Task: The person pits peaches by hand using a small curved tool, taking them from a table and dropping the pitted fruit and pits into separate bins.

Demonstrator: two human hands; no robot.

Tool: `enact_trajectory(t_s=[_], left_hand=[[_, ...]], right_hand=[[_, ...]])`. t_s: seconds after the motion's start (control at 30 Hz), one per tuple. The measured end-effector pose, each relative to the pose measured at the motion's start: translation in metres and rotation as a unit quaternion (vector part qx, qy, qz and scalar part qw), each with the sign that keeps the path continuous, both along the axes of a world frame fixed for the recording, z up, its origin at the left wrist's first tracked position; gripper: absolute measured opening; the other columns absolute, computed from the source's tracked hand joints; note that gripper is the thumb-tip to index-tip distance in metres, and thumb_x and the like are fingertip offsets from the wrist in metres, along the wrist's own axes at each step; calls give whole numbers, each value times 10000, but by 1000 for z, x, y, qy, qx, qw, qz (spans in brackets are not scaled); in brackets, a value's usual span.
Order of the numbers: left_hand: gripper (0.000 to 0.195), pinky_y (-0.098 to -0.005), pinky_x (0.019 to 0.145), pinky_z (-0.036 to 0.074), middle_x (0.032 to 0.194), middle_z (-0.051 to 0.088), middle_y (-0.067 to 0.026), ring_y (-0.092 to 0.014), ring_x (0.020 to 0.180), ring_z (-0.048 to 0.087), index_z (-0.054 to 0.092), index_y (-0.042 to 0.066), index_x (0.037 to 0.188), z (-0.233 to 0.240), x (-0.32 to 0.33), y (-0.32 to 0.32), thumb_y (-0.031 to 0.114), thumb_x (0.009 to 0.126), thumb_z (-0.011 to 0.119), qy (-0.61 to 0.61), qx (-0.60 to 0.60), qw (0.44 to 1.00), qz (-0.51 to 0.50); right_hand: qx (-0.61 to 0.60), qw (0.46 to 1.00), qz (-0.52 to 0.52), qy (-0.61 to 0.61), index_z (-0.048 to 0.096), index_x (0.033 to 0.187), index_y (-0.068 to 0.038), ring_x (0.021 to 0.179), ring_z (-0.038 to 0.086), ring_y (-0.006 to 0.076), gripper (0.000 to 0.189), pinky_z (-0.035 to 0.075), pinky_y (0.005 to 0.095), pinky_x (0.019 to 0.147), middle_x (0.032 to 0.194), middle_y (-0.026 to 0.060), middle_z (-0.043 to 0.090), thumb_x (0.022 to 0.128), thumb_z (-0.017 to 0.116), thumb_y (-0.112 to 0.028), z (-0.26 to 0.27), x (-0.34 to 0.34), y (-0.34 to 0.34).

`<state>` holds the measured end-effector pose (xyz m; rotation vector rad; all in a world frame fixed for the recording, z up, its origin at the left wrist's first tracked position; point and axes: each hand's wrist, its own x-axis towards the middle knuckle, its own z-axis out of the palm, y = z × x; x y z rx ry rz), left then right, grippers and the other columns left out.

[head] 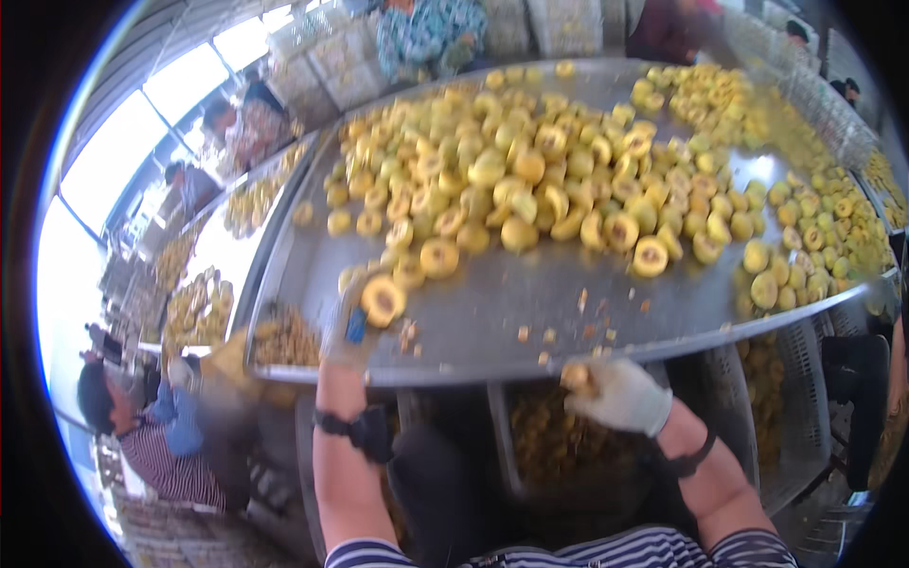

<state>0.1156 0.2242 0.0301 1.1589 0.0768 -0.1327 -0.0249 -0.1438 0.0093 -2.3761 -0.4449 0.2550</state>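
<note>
My left hand (344,330), in a pale glove with a blue patch (356,325) near the thumb, is at the left front of a metal-topped table (490,312). It grips a halved yellow peach-like fruit (383,301), its cut face and brown centre turned up. Other fruit halves lie by the fingertips, which are partly hidden. Just off the table's front edge, my right hand (625,397) wears a white glove. Its fingers close on a small tan-orange object (578,377), too blurred to identify. Below that hand stands a crate (503,433) with brownish-yellow contents (561,433).
A large heap of halved fruit (497,163) covers the table's far side, and more fruit (817,241) lies to the right. Brown scraps (287,339) fill the left front corner. Crumbs (547,335) dot the metal. Several people work nearby, one in a striped top (170,461) at left.
</note>
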Motion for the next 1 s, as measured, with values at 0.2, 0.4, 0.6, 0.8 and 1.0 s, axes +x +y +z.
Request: enact_trajectory(t_s=[0.2,0.4,0.6,0.8,1.0], left_hand=[[484,-335,511,541,961,675,-223,-337,703,682,566,-1,1175,37,-64,-101,442,994,490,56,-105,981,-153],[425,-340,781,570,1115,641,-154,-244,987,646,593,-22,1163,7,-75,-161,364,990,556,46,-114,984,-128],[418,-349,1005,462,1246,588,-122,-225,1139,571,538,-28,1287,2,-93,-199,269,993,545,-50,-116,985,-118],[495,-326,1019,434,1340,546,-102,-204,1192,546,441,-15,1415,9,-97,-194,235,1001,548,-73,-110,970,-204],[376,-275,828,522,1172,635,-68,-167,1043,621,592,27,1273,-5,-95,-184,261,979,608,31,-54,986,-153]], right_hand=[[158,983,-77,-60,596,1115,-23,817,645,419,462,513,446,703,839,221,662,790,775,-299,25,-6,24],[123,963,-125,-203,575,1022,-54,739,637,435,415,517,481,612,812,220,660,816,749,-369,23,-12,15],[419,866,-214,167,583,992,-29,498,601,179,307,437,302,444,669,56,629,902,696,-300,32,2,4],[510,805,-249,173,601,1026,-36,452,506,76,225,378,242,415,655,-4,576,901,676,-207,29,4,12],[270,930,-211,-133,593,953,-23,491,520,82,169,402,230,446,631,18,560,858,705,-107,-4,11,31]])
